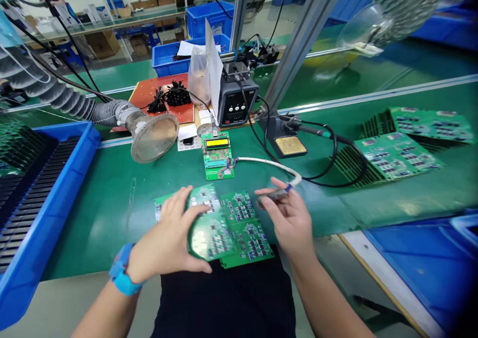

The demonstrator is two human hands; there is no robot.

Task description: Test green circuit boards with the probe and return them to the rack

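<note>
My left hand [168,233], with a blue wrist strap, grips a green circuit board [212,228] from its left side, fingers over the top and thumb at the near edge. This board is slightly blurred and overlaps another green circuit board [248,228] at the table's front edge. Part of a board also shows left of my fingers. In my right hand [291,218] is a dark handheld probe [274,194], pinched between thumb and fingers beside the boards. Its white cable [267,161] runs to a small programmer board [217,161] with a yellow display.
A fume extraction hose [153,136] hangs at left above a blue rack tray [74,178]. Behind stands a soldering station [237,101], its iron stand [287,144] nearby. Stacked circuit boards [396,156] are at right; a blue bin [421,268] is below them.
</note>
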